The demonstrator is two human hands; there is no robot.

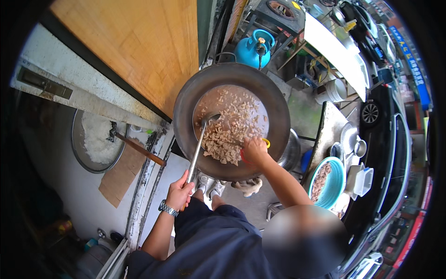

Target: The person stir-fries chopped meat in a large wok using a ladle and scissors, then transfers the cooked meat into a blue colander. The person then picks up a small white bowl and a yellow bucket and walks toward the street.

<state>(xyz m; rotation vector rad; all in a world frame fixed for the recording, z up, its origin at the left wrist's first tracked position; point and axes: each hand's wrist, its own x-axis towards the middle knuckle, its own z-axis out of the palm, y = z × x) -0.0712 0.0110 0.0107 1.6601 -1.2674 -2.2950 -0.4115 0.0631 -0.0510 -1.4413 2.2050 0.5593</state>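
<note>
A large dark wok (231, 171) holds brown liquid and many small pieces of cooked meat (223, 144), heaped toward the near side. My left hand (179, 191), with a metal watch on the wrist, grips the long handle of a metal wok ladle or spatula (198, 146); its head rests in the liquid left of centre. Over the wok's right side, my right hand (255, 149) is closed on a tool with red and yellow handle parts (267, 142), possibly scissors; its working end is mostly hidden at the meat. A cloth work glove (248, 187) lies at the wok's near edge.
Beyond the wok stands a blue gas cylinder (253, 50). On the right, a bench (322, 129) bears a turquoise basket (343, 181) of meat, strainers and plastic containers. A wooden panel (139, 45) rises at the left, near a metal basin (77, 139) of white rice-like food. Cars are parked far right.
</note>
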